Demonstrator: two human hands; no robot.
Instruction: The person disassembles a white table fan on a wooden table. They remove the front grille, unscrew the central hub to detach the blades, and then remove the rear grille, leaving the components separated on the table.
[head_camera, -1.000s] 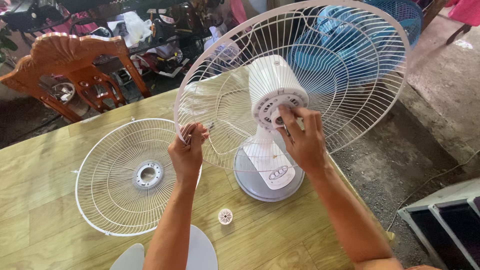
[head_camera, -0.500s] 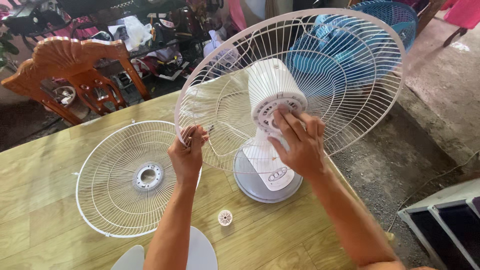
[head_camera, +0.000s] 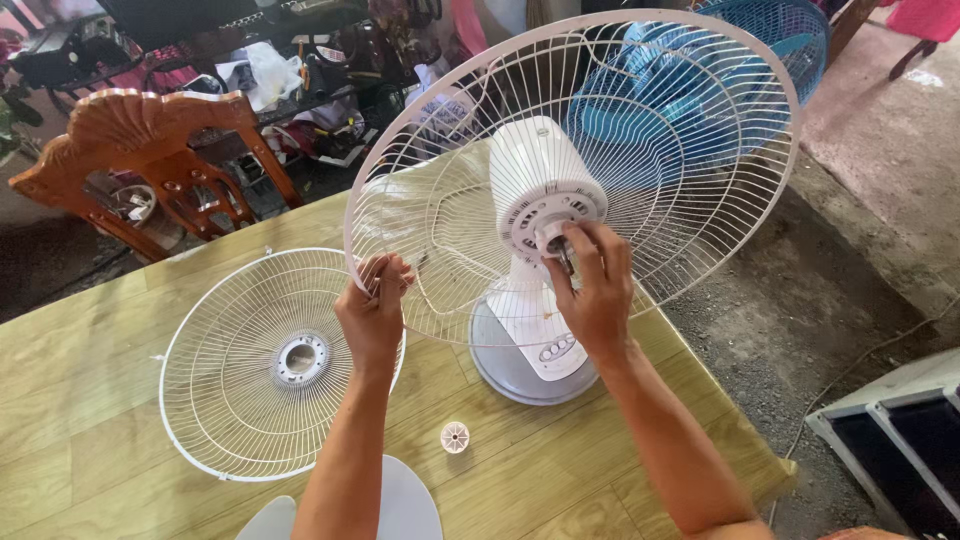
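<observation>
A white table fan stands on a wooden table (head_camera: 90, 370), its round base (head_camera: 520, 372) near the right edge. The rear wire guard (head_camera: 690, 200) is mounted around the white motor housing (head_camera: 530, 165). My left hand (head_camera: 372, 312) grips the guard's wires at its lower left rim. At the guard's centre, the fingers of my right hand (head_camera: 592, 290) are closed around the small ring nut (head_camera: 551, 236) on the motor's front. The front wire guard (head_camera: 250, 365) lies flat on the table to the left. A small white round cap (head_camera: 455, 437) lies on the table in front of the base.
White fan blades (head_camera: 405, 505) lie at the table's near edge. A carved wooden chair (head_camera: 150, 150) stands behind the table. A blue fan (head_camera: 720, 90) is behind the white one. Cluttered items fill the background; rough concrete floor and a grey frame (head_camera: 890, 430) lie to the right.
My right hand has shifted and turned on the ring nut at the motor's front, fingers now lower and curled around it. My left hand keeps its hold on the guard.
</observation>
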